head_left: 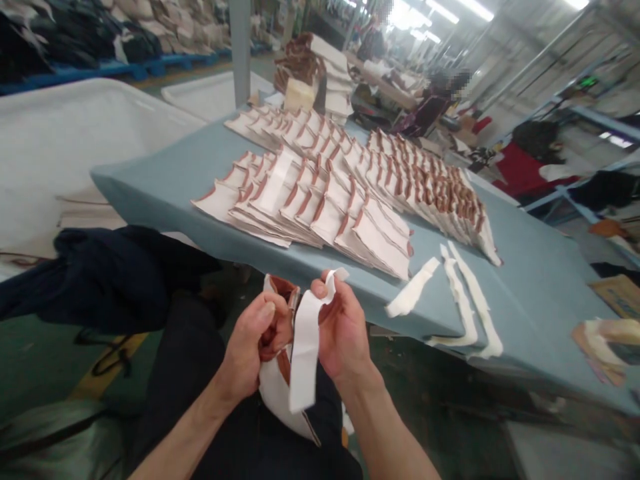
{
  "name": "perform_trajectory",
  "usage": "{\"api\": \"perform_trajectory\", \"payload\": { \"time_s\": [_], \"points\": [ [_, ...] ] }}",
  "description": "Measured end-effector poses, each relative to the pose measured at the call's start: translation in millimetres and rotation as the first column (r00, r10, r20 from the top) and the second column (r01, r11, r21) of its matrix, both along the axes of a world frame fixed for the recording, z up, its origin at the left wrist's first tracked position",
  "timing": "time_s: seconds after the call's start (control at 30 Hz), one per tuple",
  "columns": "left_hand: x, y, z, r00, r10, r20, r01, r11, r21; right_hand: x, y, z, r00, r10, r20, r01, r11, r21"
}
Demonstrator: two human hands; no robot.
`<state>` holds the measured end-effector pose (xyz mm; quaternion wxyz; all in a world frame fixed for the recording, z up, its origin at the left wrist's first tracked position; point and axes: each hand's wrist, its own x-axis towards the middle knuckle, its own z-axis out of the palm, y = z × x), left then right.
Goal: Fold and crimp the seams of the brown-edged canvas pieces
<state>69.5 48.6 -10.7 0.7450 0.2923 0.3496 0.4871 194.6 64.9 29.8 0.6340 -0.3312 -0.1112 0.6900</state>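
Observation:
My left hand (260, 333) is closed on a cream fabric piece (280, 390) with brown edging, which hangs over my lap. A white strip (305, 360) dangles in front of that piece, its upper end curled between the thumb and fingers of my right hand (345, 327). Both hands are close together, just short of the table's near edge. Part of the fabric piece is hidden behind my left fingers and the strip.
Overlapping rows of cream pieces with brown edges (320, 200) cover much of the blue-grey table (540, 293). Several loose white strips (415, 287) lie at its near edge. A tape roll (607, 340) sits at the right. White bins (100, 127) stand to the left.

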Motion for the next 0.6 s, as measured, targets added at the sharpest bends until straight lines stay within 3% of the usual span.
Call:
{"api": "perform_trajectory", "payload": {
  "time_s": [0.17,0.37,0.5,0.6],
  "points": [
    [-11,9,-11.1,0.995,-0.010,-0.097,0.008,1.000,-0.023,0,7,10.2,0.985,0.045,0.169,-0.066,0.991,0.119],
    [-20,11,-5.5,0.949,-0.290,-0.126,0.291,0.957,-0.014,17,22,14.4,0.936,0.096,0.338,-0.164,0.970,0.178],
    [-16,6,5.1,0.911,-0.404,-0.087,0.400,0.914,-0.062,24,35,3.2,0.942,0.111,0.316,-0.154,0.981,0.115],
    [-12,3,12.2,0.905,-0.421,-0.054,0.414,0.904,-0.112,28,44,-10.2,0.962,0.152,0.225,-0.158,0.987,0.012]
  ]
}}
